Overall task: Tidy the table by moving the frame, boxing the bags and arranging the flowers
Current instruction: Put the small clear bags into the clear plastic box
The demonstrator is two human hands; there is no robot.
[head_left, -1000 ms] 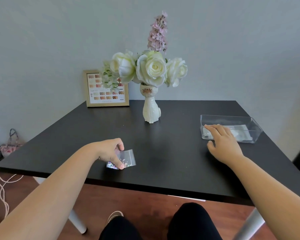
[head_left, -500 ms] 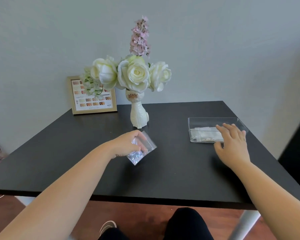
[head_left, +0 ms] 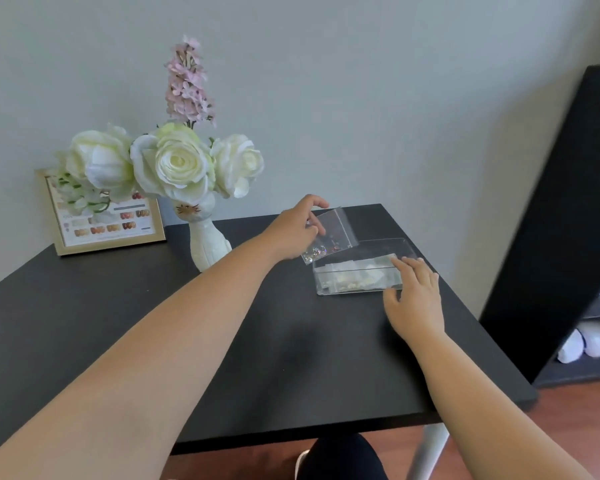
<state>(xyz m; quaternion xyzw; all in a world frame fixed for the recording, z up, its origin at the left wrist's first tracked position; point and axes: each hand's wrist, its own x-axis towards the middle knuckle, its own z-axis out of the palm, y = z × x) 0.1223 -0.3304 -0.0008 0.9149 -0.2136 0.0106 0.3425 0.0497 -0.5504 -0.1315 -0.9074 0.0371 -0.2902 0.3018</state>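
My left hand (head_left: 297, 228) pinches a small clear zip bag of glitter (head_left: 331, 239) and holds it just above the left rear corner of a clear plastic box (head_left: 361, 287). Other small bags lie inside the box. My right hand (head_left: 414, 299) rests with spread fingers on the box's near right edge. White roses and a pink flower spike (head_left: 174, 157) stand in a white cat-shaped vase (head_left: 207, 247) at the table's back. A gold picture frame (head_left: 106, 221) leans against the wall behind the flowers, partly hidden by them.
The black table (head_left: 291, 358) ends at a wall behind and drops off at the right and near edges. A black shelf unit (head_left: 568, 220) stands to the right with white objects on a low shelf. My knees show under the table's front edge.
My left hand lifted the glitter bag from the near left of the table and carried it right to the box. My right hand stayed at the box. The view turned right.
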